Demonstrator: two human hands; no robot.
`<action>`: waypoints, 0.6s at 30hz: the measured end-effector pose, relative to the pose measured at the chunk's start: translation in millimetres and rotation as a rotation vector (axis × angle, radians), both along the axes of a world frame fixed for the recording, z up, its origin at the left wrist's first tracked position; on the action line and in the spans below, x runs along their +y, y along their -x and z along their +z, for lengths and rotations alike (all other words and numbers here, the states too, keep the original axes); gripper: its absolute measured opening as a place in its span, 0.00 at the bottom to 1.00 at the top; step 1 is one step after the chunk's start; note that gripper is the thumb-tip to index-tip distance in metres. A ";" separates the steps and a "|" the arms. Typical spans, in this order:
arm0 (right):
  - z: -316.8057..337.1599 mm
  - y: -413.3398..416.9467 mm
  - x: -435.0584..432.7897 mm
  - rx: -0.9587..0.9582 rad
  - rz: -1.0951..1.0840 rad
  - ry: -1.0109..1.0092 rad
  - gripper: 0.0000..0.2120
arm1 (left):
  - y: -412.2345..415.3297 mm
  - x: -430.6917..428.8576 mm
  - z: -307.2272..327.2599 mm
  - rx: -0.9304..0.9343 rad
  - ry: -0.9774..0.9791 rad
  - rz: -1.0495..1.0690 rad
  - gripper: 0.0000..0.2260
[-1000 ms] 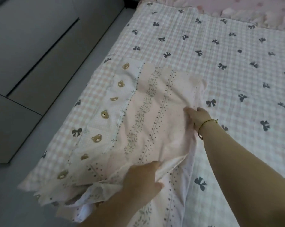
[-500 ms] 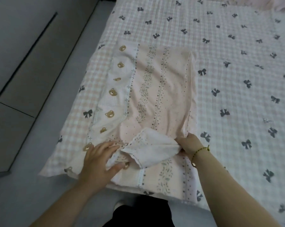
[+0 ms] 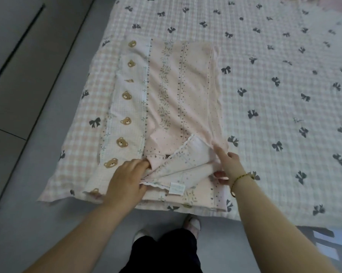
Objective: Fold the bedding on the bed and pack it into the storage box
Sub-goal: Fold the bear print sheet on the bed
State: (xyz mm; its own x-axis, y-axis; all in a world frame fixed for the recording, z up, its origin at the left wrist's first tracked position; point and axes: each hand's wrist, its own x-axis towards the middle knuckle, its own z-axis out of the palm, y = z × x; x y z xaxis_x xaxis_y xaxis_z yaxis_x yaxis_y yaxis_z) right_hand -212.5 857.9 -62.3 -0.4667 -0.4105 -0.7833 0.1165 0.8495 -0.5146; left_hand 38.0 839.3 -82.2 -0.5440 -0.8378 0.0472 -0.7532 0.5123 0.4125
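A pink bedding piece (image 3: 172,91) with teddy bears, floral stripes and dots lies flat on the near left corner of the bed (image 3: 284,79). Its near end is turned back into a small white flap (image 3: 187,164) with a sewn label. My left hand (image 3: 124,182) grips the bunched left side of that flap. On the flap's right side, my right hand (image 3: 228,166), with a bead bracelet at the wrist, pinches the cloth, its forefinger lying along the fold. No storage box is in view.
The bed carries a pink checked sheet with dark bows. Grey floor (image 3: 28,223) runs along its left side and near edge, where my feet and dark trousers stand. Grey cabinet fronts (image 3: 14,75) line the left. A pink ruffled item (image 3: 331,4) lies at the far right.
The view has tipped down toward the bed's near edge. Both hands have shifted onto the turned-back flap, which is now wider, with its label showing.
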 end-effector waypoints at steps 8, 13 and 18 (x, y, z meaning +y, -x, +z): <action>1.0 8.7 1.1 0.182 -0.034 0.327 0.16 | -4.3 11.4 -4.2 0.139 0.031 -0.237 0.10; 6.3 17.5 31.8 -0.167 -0.207 0.384 0.16 | 11.5 22.8 15.0 0.466 -0.457 0.264 0.08; 10.9 1.0 28.5 -0.246 0.106 0.177 0.14 | 39.1 -0.9 26.6 0.357 -0.668 0.504 0.23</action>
State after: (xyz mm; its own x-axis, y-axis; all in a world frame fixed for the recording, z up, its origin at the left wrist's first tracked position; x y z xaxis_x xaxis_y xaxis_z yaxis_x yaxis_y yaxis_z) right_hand -213.5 886.4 -51.5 -0.2199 -0.5865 -0.7795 0.1717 0.7634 -0.6228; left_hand -1.1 838.5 -55.5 -0.1522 -0.8860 -0.4381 -0.5937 -0.2724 0.7572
